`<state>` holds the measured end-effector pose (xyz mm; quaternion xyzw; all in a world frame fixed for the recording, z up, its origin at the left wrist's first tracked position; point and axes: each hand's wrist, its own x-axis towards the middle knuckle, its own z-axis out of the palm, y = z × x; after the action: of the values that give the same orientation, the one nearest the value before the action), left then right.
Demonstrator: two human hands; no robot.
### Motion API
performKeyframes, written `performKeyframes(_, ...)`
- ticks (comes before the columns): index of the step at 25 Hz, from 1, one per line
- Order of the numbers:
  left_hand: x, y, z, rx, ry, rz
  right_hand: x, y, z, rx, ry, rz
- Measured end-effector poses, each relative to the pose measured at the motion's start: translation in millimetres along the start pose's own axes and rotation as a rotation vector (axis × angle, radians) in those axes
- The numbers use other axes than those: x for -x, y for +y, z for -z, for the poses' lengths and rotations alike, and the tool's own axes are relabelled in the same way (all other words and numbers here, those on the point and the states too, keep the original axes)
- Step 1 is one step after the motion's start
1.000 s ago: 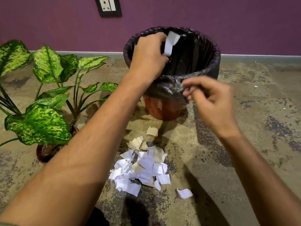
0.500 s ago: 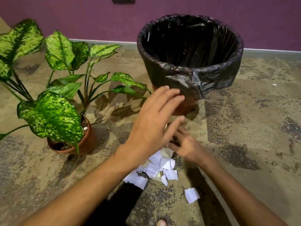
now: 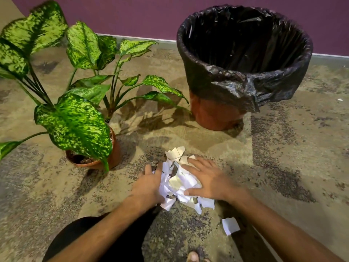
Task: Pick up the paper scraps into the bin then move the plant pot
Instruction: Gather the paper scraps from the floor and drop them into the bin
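Observation:
A pile of white and cream paper scraps (image 3: 177, 183) lies on the floor in front of me. My left hand (image 3: 149, 184) presses against the pile's left side with its fingers fairly straight. On the pile's right side rests my right hand (image 3: 211, 178), fingers spread flat over the scraps. One loose white scrap (image 3: 230, 225) lies apart, near my right forearm. The bin (image 3: 222, 110), a red-brown tub lined with a black bag, stands beyond the pile at the right. The plant pot (image 3: 115, 156), brown with big speckled green leaves, stands to the left of the pile.
A purple wall (image 3: 151, 16) runs behind the bin and the plant. A tiny white scrap (image 3: 340, 99) lies far right on the mottled floor. My knee (image 3: 90, 237) and a toe (image 3: 192, 257) show at the bottom edge.
My left hand came down from the bin's rim, where it held a scrap, to the pile. My right hand dropped too, and both now lie against the gathered scraps.

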<state>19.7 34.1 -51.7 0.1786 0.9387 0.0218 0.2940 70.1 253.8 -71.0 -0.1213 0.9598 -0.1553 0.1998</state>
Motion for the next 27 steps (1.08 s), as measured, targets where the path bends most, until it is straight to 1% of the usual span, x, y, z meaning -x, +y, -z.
performKeyframes(2,-3.5,-0.6,0.2,0.077,0.045,-0.046,20.5,-2.6,3.8,-0.056,0.016,0.021)
performKeyframes(5,-4.4,-9.6,-1.1,0.118,-0.023,-0.016,60.7,9.8,0.8,-0.146,0.006,-0.109)
performKeyframes(6,-3.0,-12.9,-2.5,0.103,-0.047,0.001,76.5,14.8,-4.8,-0.133,-0.032,-0.153)
performKeyframes(8,1.3,-16.4,-6.7,0.070,-0.054,0.010,102.2,19.0,-19.8,-0.021,-0.122,-0.225)
performKeyframes(9,2.1,-16.2,-9.0,0.073,-0.047,0.003,108.5,18.9,-26.6,0.032,-0.131,-0.262)
performKeyframes(11,0.1,-11.3,-12.3,0.123,-0.026,-0.016,106.3,17.9,-31.6,0.055,-0.068,-0.312)
performKeyframes(13,-3.5,-4.2,-11.9,0.211,0.000,-0.030,89.8,15.3,-27.0,0.009,0.017,-0.330)
performKeyframes(15,-7.1,0.2,-9.2,0.234,0.037,-0.061,66.3,11.9,-18.9,-0.052,0.085,-0.323)
performKeyframes(17,-9.1,1.8,-6.5,0.248,0.081,-0.117,41.6,8.0,-10.1,-0.103,0.110,-0.281)
performKeyframes(20,-12.4,4.4,-6.6,0.338,0.136,-0.204,7.8,2.5,1.9,-0.084,0.140,-0.206)
performKeyframes(22,-13.6,8.4,-8.5,0.382,0.172,-0.264,-7.1,-3.9,12.2,-0.063,0.122,-0.152)
performKeyframes(24,-14.5,8.6,-9.6,0.382,0.250,-0.336,-10.8,-7.9,21.3,-0.098,0.086,-0.099)
performKeyframes(25,-15.3,5.5,-8.6,0.359,0.294,-0.343,-8.5,-6.1,25.4,-0.119,0.086,-0.092)
performKeyframes(27,-16.8,-5.9,-1.9,0.270,0.354,-0.272,1.3,4.7,33.4,-0.139,0.111,-0.123)
